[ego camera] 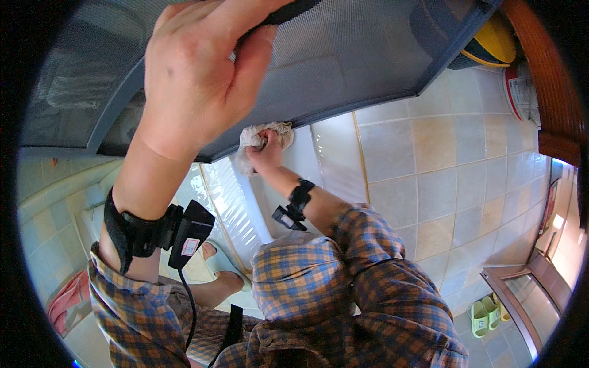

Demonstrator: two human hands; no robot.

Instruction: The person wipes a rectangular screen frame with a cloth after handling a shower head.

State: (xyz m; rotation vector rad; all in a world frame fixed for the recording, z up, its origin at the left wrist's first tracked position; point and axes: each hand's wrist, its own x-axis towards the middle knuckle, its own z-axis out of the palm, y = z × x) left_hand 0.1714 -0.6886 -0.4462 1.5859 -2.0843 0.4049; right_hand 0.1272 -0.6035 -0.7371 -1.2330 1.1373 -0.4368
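A large window screen [349,69] with grey mesh and a dark frame stands tilted across the upper view. My left hand [202,69], raised close to the camera, is closed around a dark part at its top edge; the fingertips are partly cut off by the picture's rim. Lower down, my right hand [269,152] grips a crumpled, light, stained cloth [248,138] against the screen's lower frame edge. Under the cloth is a white glossy ledge or basin rim [303,152]. Both wrists wear black straps with small devices.
Tiled surfaces surround me. A white and red bucket [522,94] and a yellow and dark round object [494,41] are at the upper right, beside a brown wooden post [547,69]. Green slippers [480,317] lie near an open door [524,294]. A pink cloth [69,301] is at left.
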